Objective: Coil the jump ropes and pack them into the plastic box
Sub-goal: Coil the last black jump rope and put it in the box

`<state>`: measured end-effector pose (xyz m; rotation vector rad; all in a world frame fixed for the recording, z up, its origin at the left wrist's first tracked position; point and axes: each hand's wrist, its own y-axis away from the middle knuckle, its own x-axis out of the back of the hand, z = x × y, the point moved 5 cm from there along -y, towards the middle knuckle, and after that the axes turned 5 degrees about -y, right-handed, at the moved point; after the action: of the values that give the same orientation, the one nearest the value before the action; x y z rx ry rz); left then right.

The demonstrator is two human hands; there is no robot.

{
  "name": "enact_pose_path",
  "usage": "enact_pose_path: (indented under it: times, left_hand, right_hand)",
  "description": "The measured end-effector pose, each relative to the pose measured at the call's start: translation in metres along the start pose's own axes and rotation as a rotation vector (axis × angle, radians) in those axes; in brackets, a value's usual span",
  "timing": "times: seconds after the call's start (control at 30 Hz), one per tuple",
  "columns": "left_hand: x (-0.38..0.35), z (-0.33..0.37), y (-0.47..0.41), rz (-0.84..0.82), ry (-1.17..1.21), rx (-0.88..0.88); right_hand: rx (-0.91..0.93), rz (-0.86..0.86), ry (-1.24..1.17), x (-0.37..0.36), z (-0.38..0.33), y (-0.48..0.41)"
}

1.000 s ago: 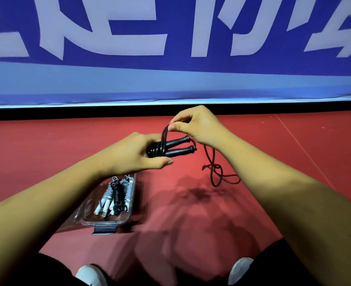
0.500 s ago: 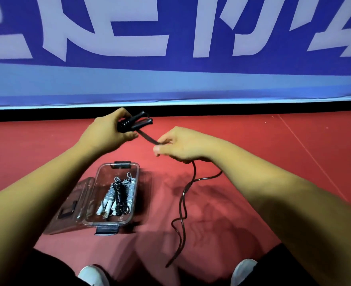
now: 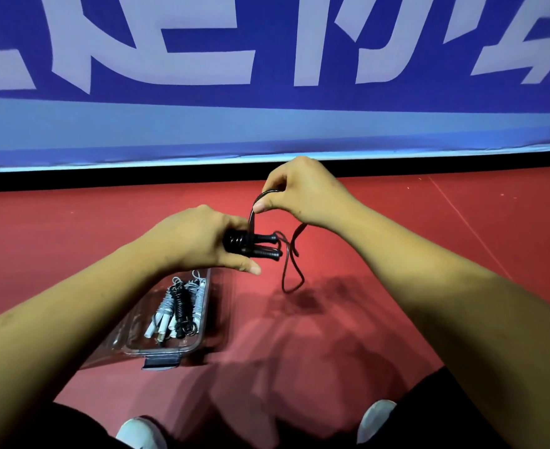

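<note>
My left hand (image 3: 196, 241) grips the two black handles of a black jump rope (image 3: 260, 246), with several turns of cord wound round them near my fingers. My right hand (image 3: 299, 192) pinches the cord just above the handles, at the top of a loop. The loose end of the cord (image 3: 291, 273) hangs down in a loop to the right of the handles, above the red floor. Below my left forearm lies the clear plastic box (image 3: 202, 319), open, holding coiled white ropes (image 3: 165, 314) and a coiled black one (image 3: 181, 306).
The red floor (image 3: 331, 335) spreads around the box. A blue banner with white letters (image 3: 267, 76) stands along the far edge. My white shoe tips (image 3: 140, 432) show at the bottom, either side of the middle. The box's dark latch (image 3: 162, 362) points toward me.
My left hand came down and right with the handles. My right hand rose above them, carrying the cord over. The hanging cord is shorter than half a second ago.
</note>
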<state>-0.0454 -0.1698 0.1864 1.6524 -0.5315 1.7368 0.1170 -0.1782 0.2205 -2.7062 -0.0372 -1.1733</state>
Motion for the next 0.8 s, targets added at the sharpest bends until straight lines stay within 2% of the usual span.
enact_pose_path:
  times: [0.07,0.23,0.3,0.37,0.47,0.57,0.63,0.8]
  left_hand:
    - [0.001,0.006,0.004,0.012,0.096,-0.04]
    - [0.005,0.007,0.011,0.123,0.611,-0.098]
    - [0.007,0.005,0.013,0.154,0.792,-0.069]
    - [0.01,0.001,0.014,0.182,0.873,-0.033]
    - [0.016,-0.008,0.014,0.259,0.888,0.024]
    - [0.016,-0.023,0.007,0.339,0.873,0.099]
    - [0.011,-0.037,0.003,0.383,0.812,0.162]
    - [0.008,-0.083,0.004,0.475,0.555,0.349]
  right_hand:
    - [-0.015,0.002,-0.021,0.002,0.004,-0.001]
    - [-0.057,-0.02,-0.159,0.001,0.019,-0.001]
    - [-0.155,-0.084,-0.23,-0.008,0.03,0.002]
    - [-0.232,-0.176,-0.292,-0.02,0.036,0.005]
    - [-0.268,-0.252,-0.408,-0.035,0.033,0.01]
    - [-0.442,-0.363,-0.736,-0.052,0.03,0.018]
    - [-0.542,-0.458,-0.863,-0.06,0.026,0.025]
    - [-0.537,-0.523,-0.695,-0.065,0.017,0.036]
